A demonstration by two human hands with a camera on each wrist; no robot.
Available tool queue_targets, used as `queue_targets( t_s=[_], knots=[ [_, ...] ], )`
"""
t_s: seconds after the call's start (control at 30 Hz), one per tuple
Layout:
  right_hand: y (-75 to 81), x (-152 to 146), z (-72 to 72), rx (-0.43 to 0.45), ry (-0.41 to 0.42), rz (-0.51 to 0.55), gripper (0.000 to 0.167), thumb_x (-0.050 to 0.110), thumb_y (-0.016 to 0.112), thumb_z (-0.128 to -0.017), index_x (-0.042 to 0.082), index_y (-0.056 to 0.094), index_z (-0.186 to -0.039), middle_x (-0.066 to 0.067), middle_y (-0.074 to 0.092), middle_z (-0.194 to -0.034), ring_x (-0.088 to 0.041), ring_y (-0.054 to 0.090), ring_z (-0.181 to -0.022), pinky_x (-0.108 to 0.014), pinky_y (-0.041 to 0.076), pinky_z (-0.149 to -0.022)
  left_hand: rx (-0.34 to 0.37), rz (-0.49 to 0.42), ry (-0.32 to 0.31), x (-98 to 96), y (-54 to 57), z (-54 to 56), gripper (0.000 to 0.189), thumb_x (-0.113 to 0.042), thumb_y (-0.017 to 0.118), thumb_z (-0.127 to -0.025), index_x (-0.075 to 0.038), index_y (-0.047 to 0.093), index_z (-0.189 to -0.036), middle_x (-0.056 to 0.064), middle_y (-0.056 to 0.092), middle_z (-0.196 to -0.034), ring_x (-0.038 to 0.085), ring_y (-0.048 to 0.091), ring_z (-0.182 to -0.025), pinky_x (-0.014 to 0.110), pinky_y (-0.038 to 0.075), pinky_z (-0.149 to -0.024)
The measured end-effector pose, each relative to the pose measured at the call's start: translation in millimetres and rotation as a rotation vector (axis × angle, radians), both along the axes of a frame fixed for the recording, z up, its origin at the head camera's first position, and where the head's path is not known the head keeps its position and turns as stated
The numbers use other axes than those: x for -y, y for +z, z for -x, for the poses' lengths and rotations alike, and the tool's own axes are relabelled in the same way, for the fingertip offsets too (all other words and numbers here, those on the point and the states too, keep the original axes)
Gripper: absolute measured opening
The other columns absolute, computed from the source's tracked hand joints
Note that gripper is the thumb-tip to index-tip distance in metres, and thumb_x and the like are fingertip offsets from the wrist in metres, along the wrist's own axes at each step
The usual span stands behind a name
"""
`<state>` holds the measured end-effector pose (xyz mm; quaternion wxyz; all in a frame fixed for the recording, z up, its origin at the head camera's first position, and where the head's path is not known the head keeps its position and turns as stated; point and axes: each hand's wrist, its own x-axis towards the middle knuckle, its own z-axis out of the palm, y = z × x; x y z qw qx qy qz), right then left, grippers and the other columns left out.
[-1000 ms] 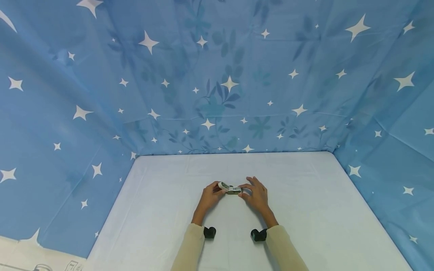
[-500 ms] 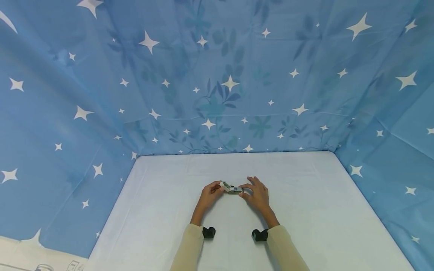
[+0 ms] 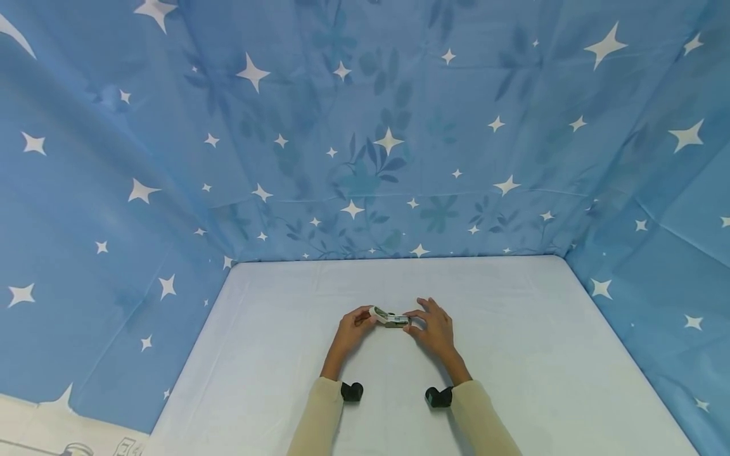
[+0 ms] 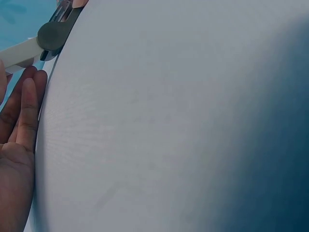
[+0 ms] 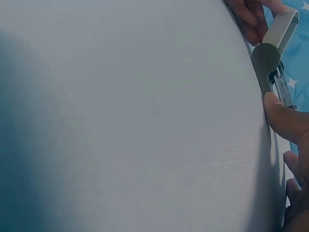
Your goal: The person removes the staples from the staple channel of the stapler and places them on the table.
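Observation:
A small stapler [image 3: 397, 321] is held between both hands over the middle of the white table. Its white top cover [image 5: 281, 30] is swung up at an angle from the grey-green base, around a round pivot [image 4: 51, 36]. The metal staple channel [image 5: 282, 87] lies exposed. On the left, my left hand [image 3: 349, 333] pinches the raised cover between thumb and fingers. My right hand [image 3: 435, 330] pinches the far right end of the base, with its thumb [image 5: 285, 116] on the near side and its other fingers spread. Whether staples lie in the channel is too small to tell.
A white-covered table [image 3: 274, 380] spreads around the hands. Blue cloth [image 3: 319, 114] with white stars and leaf prints rises behind it and on both sides. A cream strip with line drawings [image 3: 68, 424] shows at the lower left. Black wrist cameras [image 3: 439, 397] sit by the sleeves.

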<state>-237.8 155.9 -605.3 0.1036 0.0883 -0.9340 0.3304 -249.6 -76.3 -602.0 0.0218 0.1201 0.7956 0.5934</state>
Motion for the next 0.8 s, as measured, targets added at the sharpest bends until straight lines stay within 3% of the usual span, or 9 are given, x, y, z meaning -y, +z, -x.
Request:
queue_targets(
  t_s=[0.13, 0.3, 0.6, 0.8],
  knots=[
    [-0.4, -1.1, -0.7, 0.016, -0.002, 0.009, 0.028, 0.033, 0.079, -0.081, 0.02, 0.076, -0.106, -0.019, 0.05, -0.144, -0.044, 0.029, -0.143, -0.07, 0.022, -0.108, -0.018, 0.002, -0.02, -1.8, 13.5, -7.1, 0.036, -0.01, 0.062, -0.096, 0.008, 0.059, -0.126, 0.026, 0.065, -0.117, 0.038, 0.063, -0.112, 0.038, 0.053, -0.093],
    [-1.1, -2.4, -0.2, 0.025, -0.002, 0.028, 0.029, 0.031, 0.079, -0.082, 0.02, 0.075, -0.108, -0.017, 0.049, -0.146, -0.042, 0.027, -0.145, -0.069, 0.02, -0.11, 0.001, -0.01, -0.052, -0.7, 33.4, -14.2, 0.035, -0.009, 0.062, -0.096, 0.009, 0.059, -0.126, 0.026, 0.065, -0.118, 0.037, 0.063, -0.112, 0.033, 0.054, -0.092],
    [0.4, -2.9, 0.1, -0.009, 0.038, 0.053, 0.031, 0.034, 0.077, -0.082, 0.018, 0.074, -0.108, -0.021, 0.049, -0.145, -0.046, 0.028, -0.143, -0.07, 0.02, -0.108, -0.027, -0.004, -0.04, -0.4, 34.8, -12.5, 0.035, -0.01, 0.062, -0.096, 0.009, 0.06, -0.126, 0.026, 0.066, -0.117, 0.038, 0.063, -0.112, 0.037, 0.053, -0.094],
    [0.7, -3.2, -1.7, 0.001, 0.044, 0.065, 0.024, 0.032, 0.073, -0.087, 0.017, 0.075, -0.107, -0.022, 0.049, -0.145, -0.046, 0.028, -0.143, -0.07, 0.02, -0.108, -0.009, 0.0, -0.037, 0.6, 31.7, -14.4, 0.035, -0.011, 0.062, -0.096, 0.008, 0.06, -0.126, 0.025, 0.067, -0.117, 0.036, 0.064, -0.111, 0.031, 0.054, -0.092]
  ],
)
